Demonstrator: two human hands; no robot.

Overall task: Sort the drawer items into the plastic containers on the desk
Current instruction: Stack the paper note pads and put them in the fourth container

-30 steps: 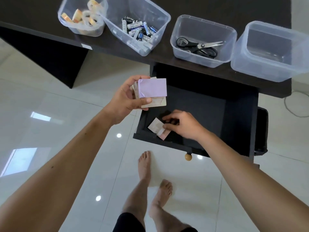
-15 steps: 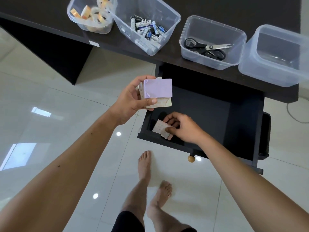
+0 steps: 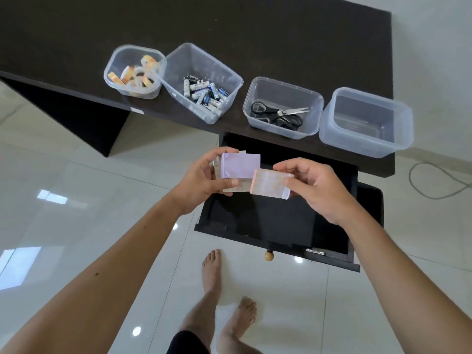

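My left hand grips a small stack of note pads, a lilac one on top, above the left part of the open black drawer. My right hand pinches a pale pink patterned pad and holds it against the right edge of that stack. Four clear plastic containers stand on the dark desk: one with tape rolls, one with batteries, one with scissors, and an empty one at the far right.
The dark desk ends at its front edge just above the drawer. A round wooden knob sticks out of the drawer front. My bare feet stand on the glossy white tiles. A cable lies on the floor at right.
My right hand lifted the pink pad out of the drawer and brought it up to the stack in my left hand. The view tilted up, showing more of the desk.
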